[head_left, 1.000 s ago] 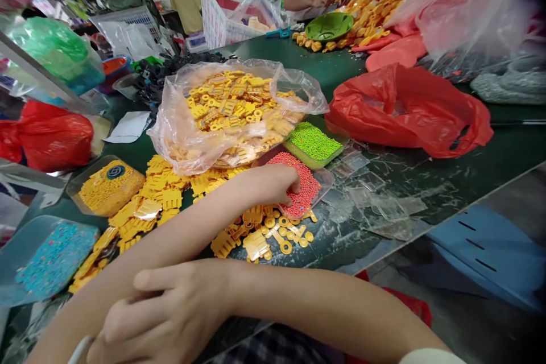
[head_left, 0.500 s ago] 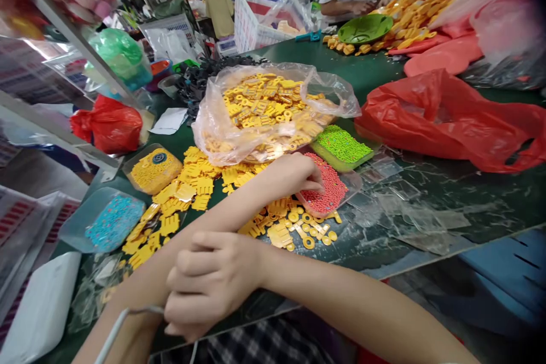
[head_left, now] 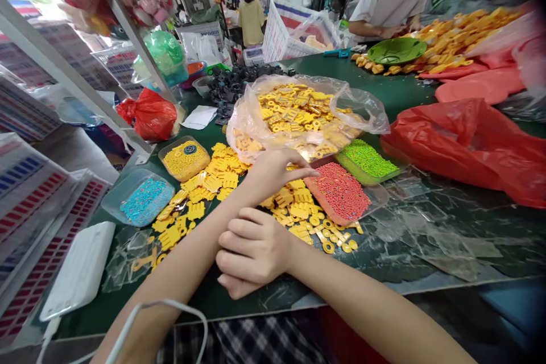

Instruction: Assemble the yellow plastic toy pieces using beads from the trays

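My left hand (head_left: 281, 172) reaches over the yellow plastic pieces (head_left: 298, 205), thumb and fingertips pinched together at the left rim of a tray of red beads (head_left: 341, 190). Anything between those fingertips is too small to make out. My right hand (head_left: 253, 250) is curled closed beside my left forearm, below the left hand, and its palm side is hidden. Behind the hands lies a clear bag of yellow pieces (head_left: 298, 111). Green beads (head_left: 369, 159) fill a tray beside the red one. Trays of yellow beads (head_left: 185, 159) and blue beads (head_left: 147, 202) are on the left.
A white power bank (head_left: 81, 270) with a cable lies at the left edge. Clear plastic pieces (head_left: 435, 227) and a red bag (head_left: 469, 142) are on the right. Black parts (head_left: 239, 88) sit behind. Across the table, a person works by a green bowl (head_left: 396, 51) and orange parts.
The view has shifted, so the table things appear farther right. My left hand has moved back from over the red beads to the tray's left rim. My right hand remains closed near the left forearm.
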{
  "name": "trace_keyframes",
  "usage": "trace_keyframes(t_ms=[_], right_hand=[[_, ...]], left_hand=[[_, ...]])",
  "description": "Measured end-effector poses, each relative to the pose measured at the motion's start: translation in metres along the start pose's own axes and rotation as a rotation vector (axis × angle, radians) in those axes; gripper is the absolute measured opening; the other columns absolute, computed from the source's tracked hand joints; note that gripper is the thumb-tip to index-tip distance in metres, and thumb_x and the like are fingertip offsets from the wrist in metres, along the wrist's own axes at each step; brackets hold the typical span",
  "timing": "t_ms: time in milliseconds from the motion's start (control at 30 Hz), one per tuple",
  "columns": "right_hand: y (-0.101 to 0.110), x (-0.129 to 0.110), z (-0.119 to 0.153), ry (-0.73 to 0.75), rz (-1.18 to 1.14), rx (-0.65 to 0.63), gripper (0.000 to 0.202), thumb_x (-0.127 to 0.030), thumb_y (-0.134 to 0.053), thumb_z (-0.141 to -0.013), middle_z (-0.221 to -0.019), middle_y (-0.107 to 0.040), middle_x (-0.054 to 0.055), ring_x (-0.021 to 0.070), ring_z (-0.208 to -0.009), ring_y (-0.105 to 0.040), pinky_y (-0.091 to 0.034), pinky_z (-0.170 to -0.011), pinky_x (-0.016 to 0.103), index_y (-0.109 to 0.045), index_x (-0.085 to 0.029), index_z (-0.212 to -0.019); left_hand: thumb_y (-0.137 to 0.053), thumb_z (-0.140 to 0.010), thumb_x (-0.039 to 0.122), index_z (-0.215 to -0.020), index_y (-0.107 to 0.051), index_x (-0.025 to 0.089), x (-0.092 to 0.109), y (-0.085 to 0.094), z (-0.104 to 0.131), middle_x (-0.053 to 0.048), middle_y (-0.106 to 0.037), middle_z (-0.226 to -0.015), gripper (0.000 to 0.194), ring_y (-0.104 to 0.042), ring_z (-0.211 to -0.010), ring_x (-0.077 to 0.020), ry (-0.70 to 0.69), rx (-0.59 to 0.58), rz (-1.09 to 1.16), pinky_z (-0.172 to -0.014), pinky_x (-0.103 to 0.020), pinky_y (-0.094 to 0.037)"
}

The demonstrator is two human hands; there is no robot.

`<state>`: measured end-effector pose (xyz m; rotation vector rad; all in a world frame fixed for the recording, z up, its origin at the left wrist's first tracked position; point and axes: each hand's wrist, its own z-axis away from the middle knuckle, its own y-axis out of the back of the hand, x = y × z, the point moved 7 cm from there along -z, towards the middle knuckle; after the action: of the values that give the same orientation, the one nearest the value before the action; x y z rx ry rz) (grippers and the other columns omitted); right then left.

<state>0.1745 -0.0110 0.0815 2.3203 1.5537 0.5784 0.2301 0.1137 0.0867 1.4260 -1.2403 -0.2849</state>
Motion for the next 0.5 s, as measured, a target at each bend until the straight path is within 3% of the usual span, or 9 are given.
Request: trace_keyframes(t_ms=[167,233,333,433,500], right_hand=[[0.012,0.014,-0.008,-0.154,0.002,0.028,0.024,-0.026,-0.046,-0.089,-0.067,-0.057,0.001,0.0152,-0.066,-0.046,-0.037,-0.064,0.031,-0.057,-0.02,-0.068],[0.017,0.032,-0.006,-0.381,-0.028,0.049,0.018,-0.022,-0.045,-0.09,-0.079,-0.063,0.004,0.0175,-0.078,-0.053,-0.042,-0.073,0.033,-0.06,-0.02,-0.079],[0.014,0.068,0.017,-0.89,-0.223,0.085,0.02,-0.027,-0.04,-0.094,-0.102,-0.064,0.008,0.0196,-0.097,-0.058,-0.046,-0.084,0.037,-0.058,-0.02,-0.101],[-0.018,0.083,0.044,-1.278,-0.638,-0.069,0.029,-0.035,-0.037,-0.095,-0.113,-0.064,0.01,0.0181,-0.093,-0.064,-0.051,-0.076,0.035,-0.054,-0.02,-0.113],[-0.039,0.077,0.049,-1.325,-0.865,-0.257,0.03,-0.032,-0.041,-0.093,-0.117,-0.064,0.011,0.0172,-0.093,-0.066,-0.052,-0.071,0.031,-0.055,-0.019,-0.116]], left_hand=[[-0.061,-0.09,0.039,-0.077,-0.071,0.02,-0.024,0.034,0.057,-0.003,-0.073,-0.082,0.026,-0.065,-0.081,-0.0177,0.118,0.082,-0.045,-0.08,-0.031,-0.048],[-0.058,-0.09,0.04,-0.078,-0.071,0.02,-0.033,0.046,0.082,-0.003,-0.073,-0.083,0.027,-0.065,-0.081,-0.0184,0.206,0.132,-0.005,-0.078,-0.031,-0.049],[-0.057,-0.089,0.047,-0.077,-0.071,0.02,-0.042,0.064,0.114,-0.003,-0.073,-0.081,0.032,-0.066,-0.078,-0.0187,0.309,0.232,0.1,-0.077,-0.031,-0.05],[-0.061,-0.084,0.052,-0.073,-0.07,0.02,-0.048,0.074,0.135,-0.003,-0.074,-0.079,0.036,-0.066,-0.075,-0.0184,0.368,0.322,0.187,-0.075,-0.03,-0.051],[-0.062,-0.083,0.053,-0.072,-0.07,0.019,-0.051,0.074,0.143,-0.003,-0.074,-0.078,0.036,-0.066,-0.075,-0.0188,0.389,0.356,0.224,-0.074,-0.03,-0.051]])
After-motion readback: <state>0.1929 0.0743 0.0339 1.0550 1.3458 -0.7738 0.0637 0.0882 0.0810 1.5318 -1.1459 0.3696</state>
